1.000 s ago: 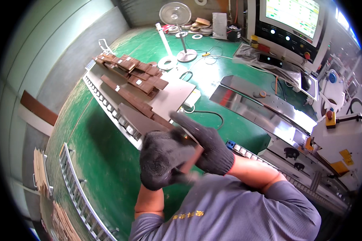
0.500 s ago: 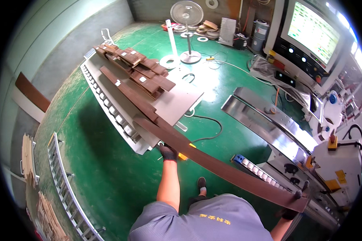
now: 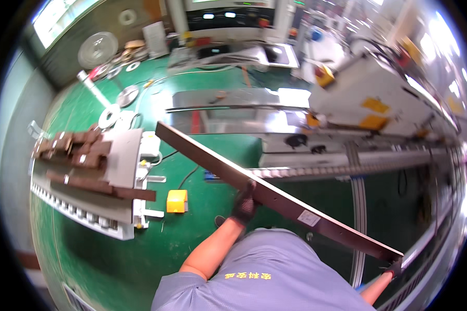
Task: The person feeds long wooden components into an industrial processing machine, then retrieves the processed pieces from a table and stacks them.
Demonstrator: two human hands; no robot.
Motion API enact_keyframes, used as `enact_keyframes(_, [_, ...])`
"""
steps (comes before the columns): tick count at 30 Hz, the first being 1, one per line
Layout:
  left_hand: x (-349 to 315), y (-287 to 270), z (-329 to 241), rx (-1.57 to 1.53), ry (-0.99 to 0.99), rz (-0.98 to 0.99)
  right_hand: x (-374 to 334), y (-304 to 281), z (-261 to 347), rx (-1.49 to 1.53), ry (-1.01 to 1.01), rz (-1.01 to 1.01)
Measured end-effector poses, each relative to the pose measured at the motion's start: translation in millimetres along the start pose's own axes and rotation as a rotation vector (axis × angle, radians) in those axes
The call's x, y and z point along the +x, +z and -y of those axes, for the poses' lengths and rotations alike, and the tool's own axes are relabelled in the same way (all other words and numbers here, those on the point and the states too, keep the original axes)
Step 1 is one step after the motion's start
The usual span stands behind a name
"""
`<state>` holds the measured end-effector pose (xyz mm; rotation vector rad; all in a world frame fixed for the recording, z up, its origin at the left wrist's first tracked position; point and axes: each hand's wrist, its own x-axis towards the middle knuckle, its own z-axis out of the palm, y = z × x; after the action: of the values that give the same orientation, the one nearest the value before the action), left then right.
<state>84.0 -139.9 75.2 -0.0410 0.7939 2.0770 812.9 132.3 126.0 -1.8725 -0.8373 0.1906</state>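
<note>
Head view: long brown board (image 3: 283, 202) held in the air, running from 10 o'clock down to 4 o'clock of frame centre, pale edge up, white label (image 3: 308, 217) on its face toward 4. Left hand (image 3: 244, 203), dark glove, just off centre at 6 o'clock: closed on the board's lower edge, fingers up against the face, off toward the 10 o'clock side of the board's middle. Right hand (image 3: 394, 268), also gloved, at 4 o'clock: closed around the board's near end; finger detail small, partly hidden.

Around them: yellow box (image 3: 177, 201) on the green floor at 8 o'clock. Pale table (image 3: 123, 168) at 9, with a heap of brown panels (image 3: 83, 150) and a long brown strip (image 3: 114, 191) on it, strip end poking past the table edge. Fan (image 3: 97, 50) at 10. Shiny metal bed (image 3: 218, 124) near 12, beyond the board. Roller rail (image 3: 316, 170) at 3, white machine (image 3: 342, 111) at 2, blurry toward the rim.
</note>
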Motion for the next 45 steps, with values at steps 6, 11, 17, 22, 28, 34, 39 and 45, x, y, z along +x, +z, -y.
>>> enact_keyframes(6, [-2.2, 92.3, 98.0, 0.555, -0.412, -0.09, -179.4, -4.1, 131.3, -0.397, -0.808, 0.577])
enact_keyframes(11, [5.9, 105.7, 133.9, 0.75, -0.47, 0.083, -363.4, 63.2, 201.1, -0.294, -1.119, 1.217])
enact_keyframes(17, [60.5, 57.6, 128.1, 1.14, -0.547, 0.343, -401.4, 115.5, 145.2, -0.622, -0.881, 1.427])
enact_keyframes(22, [97.6, 44.2, 34.5, 1.67, 0.232, 0.223, -432.6, 125.6, 170.1, -0.644, -0.757, 1.433])
enact_keyframes(28, [187.0, 40.2, 16.8, 1.435, 0.29, 0.2, -470.9, 179.1, 194.9, -0.469, -0.856, 1.467])
enact_keyframes(34, [223.6, 58.6, 32.4, 0.863, -0.017, 0.238, -503.4, 222.3, 224.5, -0.532, -0.836, 1.372])
enact_keyframes(39, [234.4, 45.1, 47.6, 0.828, -0.088, 0.246, -498.2, 230.6, 223.7, -0.537, -0.836, 1.343])
enact_keyframes(45, [245.8, 55.9, 68.0, 0.726, -0.17, 0.271, -478.0, 236.6, 206.3, -0.535, -0.846, 1.321])
